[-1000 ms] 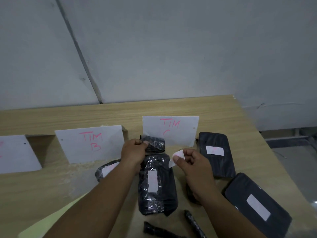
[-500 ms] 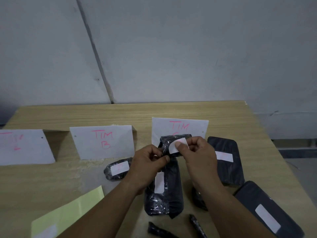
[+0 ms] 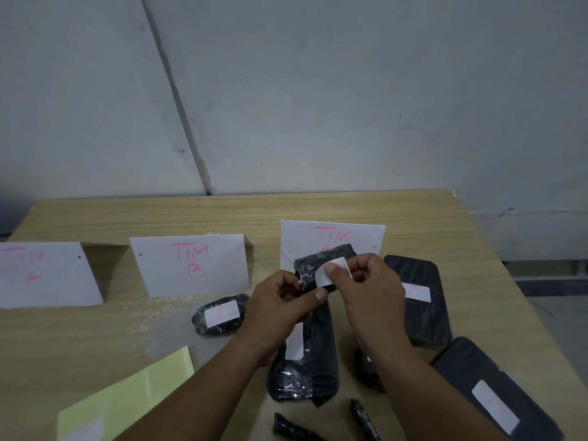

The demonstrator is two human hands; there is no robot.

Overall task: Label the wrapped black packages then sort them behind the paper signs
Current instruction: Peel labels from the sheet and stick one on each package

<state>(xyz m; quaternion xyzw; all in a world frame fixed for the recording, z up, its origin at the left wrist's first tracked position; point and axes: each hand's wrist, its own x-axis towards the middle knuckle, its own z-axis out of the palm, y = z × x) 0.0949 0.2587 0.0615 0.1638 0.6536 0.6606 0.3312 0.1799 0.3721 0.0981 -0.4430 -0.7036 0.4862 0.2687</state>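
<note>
Mid-frame, our left hand (image 3: 283,308) grips a small package (image 3: 313,265), our right hand (image 3: 366,284) pinches a label (image 3: 331,272) against it

wall (image 3: 318,90): grey, slanted seam | table (image 3: 350,208): light wood | light: dim

Wooden table (image 3: 318,211) against grey wall (image 3: 318,90), yellow-green sheet (image 3: 127,399) near left.

White label (image 3: 322,278) against small black package (image 3: 318,257)
</note>
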